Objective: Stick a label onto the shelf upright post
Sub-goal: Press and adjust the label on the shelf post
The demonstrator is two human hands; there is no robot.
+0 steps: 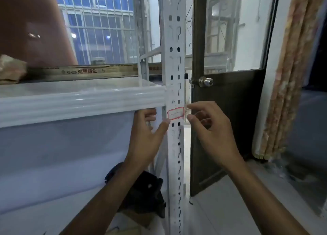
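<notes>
A white perforated shelf upright post (175, 61) runs from top to bottom through the middle of the view. A small white label with a red border (175, 113) lies flat on the post just below the shelf beam. My left hand (148, 134) is to the left of the post, its thumb tip touching the post just under the label's lower left corner, fingers curled behind. My right hand (210, 125) hovers just right of the label, thumb and forefinger apart, holding nothing.
A white shelf beam (79, 102) joins the post from the left. A dark door with a round knob (206, 81) stands right of the post. A patterned curtain (290, 75) hangs at the right. A black object (146, 190) lies on the floor below.
</notes>
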